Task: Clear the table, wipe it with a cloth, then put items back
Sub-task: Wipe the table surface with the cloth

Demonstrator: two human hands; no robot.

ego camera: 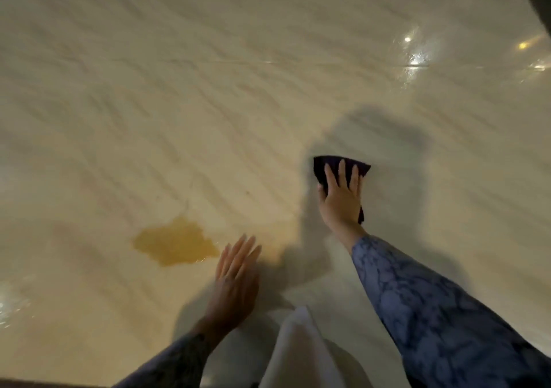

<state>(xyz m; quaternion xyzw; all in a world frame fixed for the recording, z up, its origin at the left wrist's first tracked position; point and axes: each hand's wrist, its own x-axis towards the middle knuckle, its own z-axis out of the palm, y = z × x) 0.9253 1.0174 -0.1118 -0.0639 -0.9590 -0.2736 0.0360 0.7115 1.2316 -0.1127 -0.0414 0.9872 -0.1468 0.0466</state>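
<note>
Right hand (341, 198) stretched forward, straight fingers pressing dark cloth (340, 168) flat on pale marbled surface (208, 74), cloth's long axis left-right, left hand (235, 277) released, fingers straight beside amber spill (174, 243)

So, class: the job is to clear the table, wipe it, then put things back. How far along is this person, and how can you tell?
Clearing looks done: no items stand on the visible marble table. Wiping is in hand: the right hand presses a dark cloth flat on the surface, while the left hand is open beside it. Left: the yellowish spill is unwiped, and nothing has been put back.
</note>
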